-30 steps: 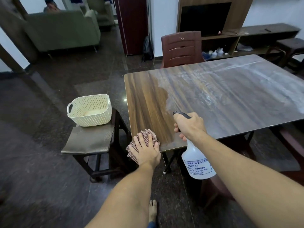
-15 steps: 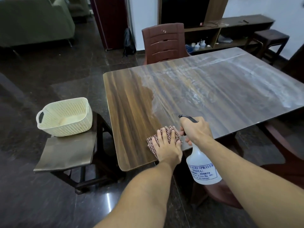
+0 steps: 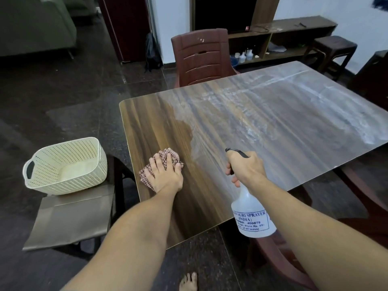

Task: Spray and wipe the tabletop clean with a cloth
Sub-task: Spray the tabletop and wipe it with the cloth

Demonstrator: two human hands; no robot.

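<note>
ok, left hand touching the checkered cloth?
Touching. Head view: the left hand lies flat on the checkered cloth, fingers spread across it, holding it against the wooden tabletop.

Tabletop [image 3: 273, 127] runs off the right edge, far right corner not seen. Cloth [image 3: 168, 154] is mostly under the left hand [image 3: 165, 175]; only checked edges show. Spray bottle [image 3: 252, 217]: neck & trigger body hidden in the right hand [image 3: 245, 166], label's 1st word & bottom line not fully legible. Foot [image 3: 189, 281] cut by bottom edge, toes only. Sofa [image 3: 31, 24] cropped top left. Small bottles [image 3: 244, 55] on the shelf unit [image 3: 304, 25] too small to ID. Near chair [image 3: 270, 257] is partly behind the right forearm.
</note>
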